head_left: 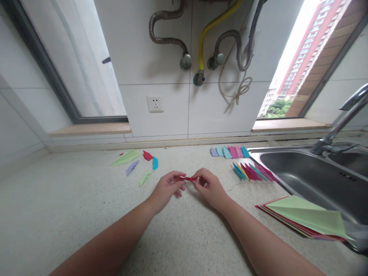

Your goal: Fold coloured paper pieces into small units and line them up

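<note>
Narrow folded red paper strip (186, 178) pinched at its ends by left hand (166, 190) and right hand (211, 188), above speckled stone countertop (86, 214)

head-worn view, facing forward-down, countertop (86, 214) near

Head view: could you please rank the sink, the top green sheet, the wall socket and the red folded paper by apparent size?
1. sink
2. green sheet, though nearest the camera
3. wall socket
4. red folded paper
</note>
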`<state>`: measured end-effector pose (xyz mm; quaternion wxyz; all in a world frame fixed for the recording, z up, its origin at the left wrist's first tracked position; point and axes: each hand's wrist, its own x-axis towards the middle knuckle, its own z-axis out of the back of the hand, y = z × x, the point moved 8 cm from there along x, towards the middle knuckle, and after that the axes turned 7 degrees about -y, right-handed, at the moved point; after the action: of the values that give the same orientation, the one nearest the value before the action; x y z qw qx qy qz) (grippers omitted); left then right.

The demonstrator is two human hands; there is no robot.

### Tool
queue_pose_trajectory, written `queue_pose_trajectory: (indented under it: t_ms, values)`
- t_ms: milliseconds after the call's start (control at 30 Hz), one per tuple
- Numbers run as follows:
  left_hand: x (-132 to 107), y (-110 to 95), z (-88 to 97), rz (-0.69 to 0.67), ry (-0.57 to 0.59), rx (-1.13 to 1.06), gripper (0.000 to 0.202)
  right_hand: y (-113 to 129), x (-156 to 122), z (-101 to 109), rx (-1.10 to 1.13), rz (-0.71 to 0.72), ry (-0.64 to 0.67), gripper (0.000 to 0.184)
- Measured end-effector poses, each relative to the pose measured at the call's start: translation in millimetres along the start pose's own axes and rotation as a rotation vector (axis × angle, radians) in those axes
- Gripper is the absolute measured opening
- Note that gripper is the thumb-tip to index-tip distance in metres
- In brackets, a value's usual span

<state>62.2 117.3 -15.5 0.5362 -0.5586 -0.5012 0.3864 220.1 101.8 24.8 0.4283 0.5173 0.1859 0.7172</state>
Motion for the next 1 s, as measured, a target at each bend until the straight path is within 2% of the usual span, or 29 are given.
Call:
queue_pose_trajectory:
  t_ms: [300,767,1000]
  values:
    - [2.7,1.1,8.0,-0.043,-0.064,0.028,0.031,-1.3,1.9,1.5,-0.031,0.018,0.022,0.006]
    - [5.0,8.1,11.2,0.011,-0.078,-0.002,0.022,-5.6,-0.8,-4.8,0.05,-0.113,0.112,0.01]
    - [4.9,11.2,12.8,0.044,-0.092,-0.05,0.023,-4.2,-1.6,-7.9,0.097,-0.102,0.141,0.009]
